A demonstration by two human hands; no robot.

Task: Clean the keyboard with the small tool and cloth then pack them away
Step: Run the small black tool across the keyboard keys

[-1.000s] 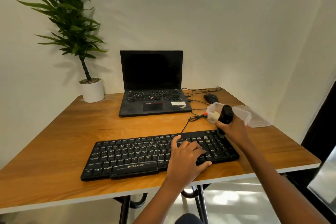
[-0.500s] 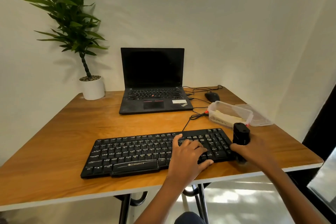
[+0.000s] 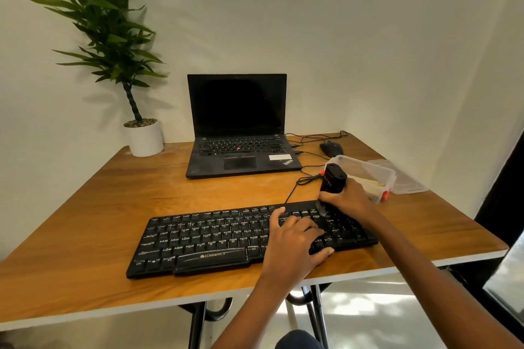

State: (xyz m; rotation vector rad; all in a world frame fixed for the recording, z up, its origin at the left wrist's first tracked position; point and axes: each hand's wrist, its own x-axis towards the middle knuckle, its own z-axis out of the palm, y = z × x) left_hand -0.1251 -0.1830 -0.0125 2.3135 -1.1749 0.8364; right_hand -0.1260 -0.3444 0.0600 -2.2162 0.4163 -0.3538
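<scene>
- The black keyboard (image 3: 212,235) sat along the front edge of the wooden table (image 3: 85,221), pretty much centred.
- The right hand (image 3: 350,200) had its fingers wrapped tight round the small tool (image 3: 333,178), a chunky black thing held upright, lower end down on the keys at the back right corner.
- The left hand (image 3: 292,244) lay on the right half of the keys, fingers loosely spread and resting flat-ish, thumb out along the front edge, gripping nothing.
- Just behind the right hand was a clear plastic container (image 3: 365,170) with its lid (image 3: 405,183) lying beside it. Something pale yellow was inside, maybe the cloth, couldn't really tell.
- Further back: an open laptop (image 3: 241,133) with a dark screen, a mouse (image 3: 330,148) to its right, and a potted plant (image 3: 141,136) in the far left corner.
</scene>
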